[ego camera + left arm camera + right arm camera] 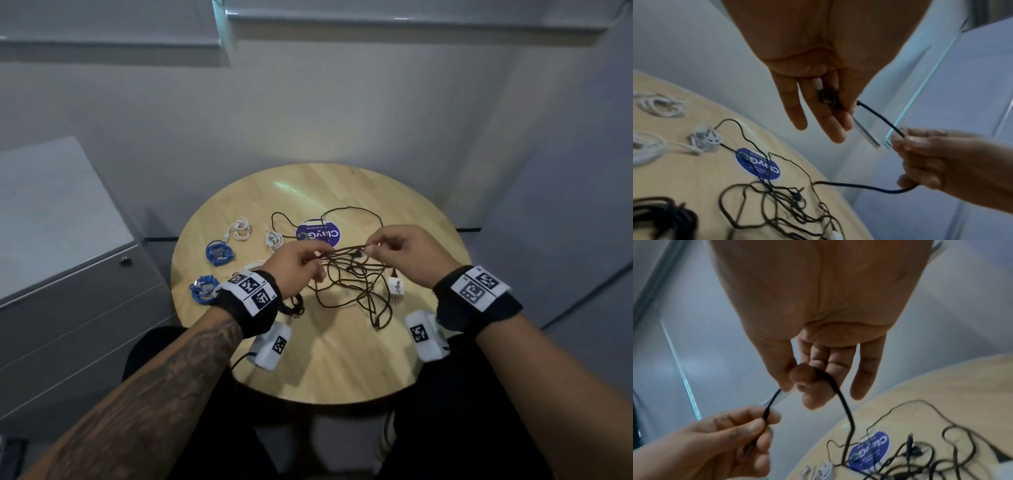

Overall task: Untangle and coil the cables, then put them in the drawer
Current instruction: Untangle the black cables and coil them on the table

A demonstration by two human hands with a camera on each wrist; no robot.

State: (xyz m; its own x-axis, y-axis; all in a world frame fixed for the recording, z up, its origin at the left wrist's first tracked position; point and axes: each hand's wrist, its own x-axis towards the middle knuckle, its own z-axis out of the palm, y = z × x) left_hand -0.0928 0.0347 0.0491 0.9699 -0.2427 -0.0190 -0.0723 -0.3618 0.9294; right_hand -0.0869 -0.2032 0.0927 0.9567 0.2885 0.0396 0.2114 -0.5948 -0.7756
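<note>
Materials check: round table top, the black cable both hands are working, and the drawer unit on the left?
Table top: looks like light wood, jointed strips with visible grain, soft satin sheen.
Black cable: thin, matte, limp loops; probably rubber or plastic jacket, possibly braided, too blurred to tell. The left hand and right hand pinch it.
Drawer unit: smooth flat grey panels with a round lock; likely painted metal.

A round wooden table (342, 370) stands in the middle, close to a plain pale wall (308, 113) at twelve o'clock. A purple round sticker (318, 234) is stuck on the tabletop. At nine o'clock is a grey cabinet (68, 274) with drawers and a small lock (125, 261). High up at twelve o'clock hang grey window blinds (376, 17). A glass panel (565, 205) stands at three o'clock. The light is dim.
</note>
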